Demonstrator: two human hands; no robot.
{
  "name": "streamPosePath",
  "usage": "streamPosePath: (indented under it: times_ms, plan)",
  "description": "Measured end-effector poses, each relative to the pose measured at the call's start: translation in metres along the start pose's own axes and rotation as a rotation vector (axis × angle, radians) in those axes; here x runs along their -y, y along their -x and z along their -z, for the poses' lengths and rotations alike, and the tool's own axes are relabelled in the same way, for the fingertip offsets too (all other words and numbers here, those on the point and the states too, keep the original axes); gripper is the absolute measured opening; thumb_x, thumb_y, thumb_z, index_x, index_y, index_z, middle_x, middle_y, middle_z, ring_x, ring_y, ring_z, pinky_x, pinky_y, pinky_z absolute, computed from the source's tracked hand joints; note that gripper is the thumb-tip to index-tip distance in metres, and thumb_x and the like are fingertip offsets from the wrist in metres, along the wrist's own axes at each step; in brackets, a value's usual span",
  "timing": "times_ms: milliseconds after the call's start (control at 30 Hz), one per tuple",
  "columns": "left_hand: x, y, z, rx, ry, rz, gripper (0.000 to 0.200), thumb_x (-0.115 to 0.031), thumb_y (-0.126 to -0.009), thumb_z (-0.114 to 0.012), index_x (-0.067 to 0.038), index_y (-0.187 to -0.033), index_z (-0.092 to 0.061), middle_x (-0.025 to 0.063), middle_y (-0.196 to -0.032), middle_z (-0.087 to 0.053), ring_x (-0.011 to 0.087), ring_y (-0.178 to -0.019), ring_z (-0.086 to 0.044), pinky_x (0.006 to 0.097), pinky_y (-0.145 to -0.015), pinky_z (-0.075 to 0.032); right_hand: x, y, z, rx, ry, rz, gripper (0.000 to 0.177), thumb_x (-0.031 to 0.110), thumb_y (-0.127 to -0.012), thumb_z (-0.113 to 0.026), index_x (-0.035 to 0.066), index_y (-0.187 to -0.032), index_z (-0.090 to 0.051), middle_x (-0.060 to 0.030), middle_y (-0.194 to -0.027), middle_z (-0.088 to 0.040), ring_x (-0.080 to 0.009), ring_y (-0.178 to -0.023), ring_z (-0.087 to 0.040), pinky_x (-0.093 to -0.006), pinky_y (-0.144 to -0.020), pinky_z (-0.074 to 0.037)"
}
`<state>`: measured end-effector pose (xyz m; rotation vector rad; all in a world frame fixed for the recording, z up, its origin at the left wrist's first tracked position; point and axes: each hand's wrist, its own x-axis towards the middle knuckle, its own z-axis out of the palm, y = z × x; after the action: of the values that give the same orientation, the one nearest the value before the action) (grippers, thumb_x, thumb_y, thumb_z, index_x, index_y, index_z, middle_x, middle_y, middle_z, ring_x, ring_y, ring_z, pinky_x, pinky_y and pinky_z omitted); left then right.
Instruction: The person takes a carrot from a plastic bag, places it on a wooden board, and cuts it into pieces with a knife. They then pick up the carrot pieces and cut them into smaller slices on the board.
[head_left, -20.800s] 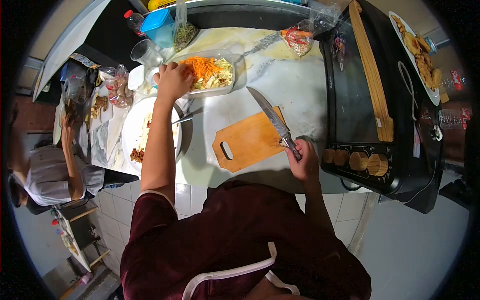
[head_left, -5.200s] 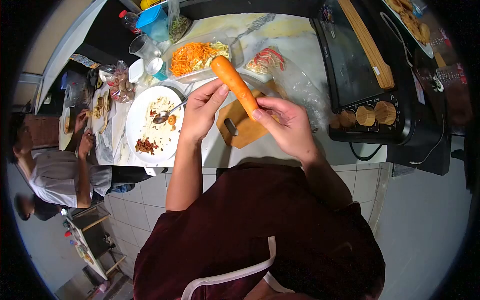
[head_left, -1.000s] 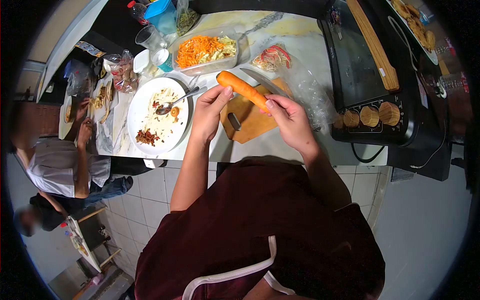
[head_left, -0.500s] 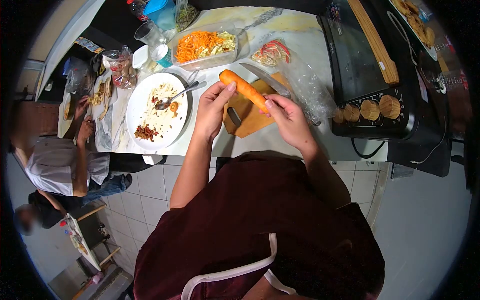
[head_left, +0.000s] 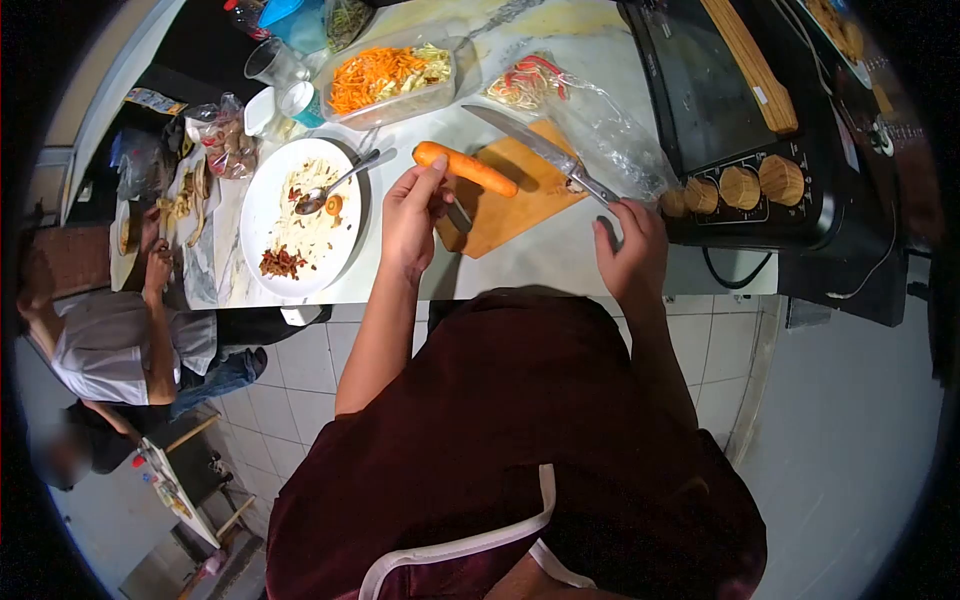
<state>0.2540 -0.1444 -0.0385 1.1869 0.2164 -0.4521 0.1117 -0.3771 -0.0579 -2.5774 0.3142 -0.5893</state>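
Observation:
My left hand (head_left: 412,215) is closed around the near side of a peeled carrot (head_left: 470,170), which it holds tilted above a wooden cutting board (head_left: 495,230). A large knife (head_left: 530,135) lies across the board's far right part, its blade pointing to the far left. Beside the end of its grey handle is my right hand (head_left: 635,245), fingertips at the handle and thumb apart from it. Left of the board, a white plate (head_left: 268,215) carries a spoon (head_left: 312,200), reddish-brown bits and pale scraps.
A clear container (head_left: 405,110) of shredded carrot and pale shreds stands behind. Near it lie a plastic bag (head_left: 620,140) and red-and-white shreds (head_left: 525,85). A black appliance (head_left: 740,215) with wooden knobs borders the right. Another person (head_left: 130,340) works at the left.
My right hand has let go of the carrot and moved right to the knife handle. My left hand keeps the carrot, now further left. The view has shifted slightly.

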Motion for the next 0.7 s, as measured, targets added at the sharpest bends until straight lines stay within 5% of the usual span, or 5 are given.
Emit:
streamPosePath:
  times_ms: [267, 533, 700]
  plan:
    - [0.034, 0.005, -0.013, 0.042, -0.096, 0.183, 0.023, -0.026, -0.087, -0.068, -0.005, -0.092, -0.065, -0.0005, -0.079, -0.063, 0.0030, -0.053, -0.049, 0.0171, -0.039, -0.029, -0.027, -0.001, -0.019, 0.022, 0.207, -0.008, 0.031, 0.010, -0.078, -0.066, 0.003, -0.107, -0.061, -0.0129, -0.097, -0.062, -0.0324, -0.094, -0.058, -0.0430, -0.083, -0.044]
    - [0.034, 0.014, -0.005, 0.027, -0.151, 0.386, 0.033, -0.031, -0.088, -0.067, 0.001, -0.096, -0.064, 0.0061, -0.082, -0.068, 0.0046, -0.052, -0.052, 0.0180, -0.037, -0.030, -0.009, -0.014, -0.028, 0.296, 0.203, -0.179, 0.029, 0.020, -0.085, -0.058, 0.003, -0.109, -0.060, -0.0192, -0.088, -0.063, -0.0368, -0.090, -0.059, -0.0470, -0.083, -0.044]
    - [0.024, 0.021, 0.009, 0.161, -0.478, 0.557, 0.037, -0.035, -0.085, -0.070, 0.001, -0.091, -0.066, 0.0057, -0.079, -0.067, 0.0082, -0.054, -0.054, 0.0211, -0.042, -0.037, 0.005, 0.001, -0.022, 0.205, 0.097, -0.179, 0.022, 0.017, -0.089, -0.054, 0.003, -0.105, -0.059, -0.0198, -0.085, -0.064, -0.0391, -0.083, -0.061, -0.0459, -0.074, -0.047]
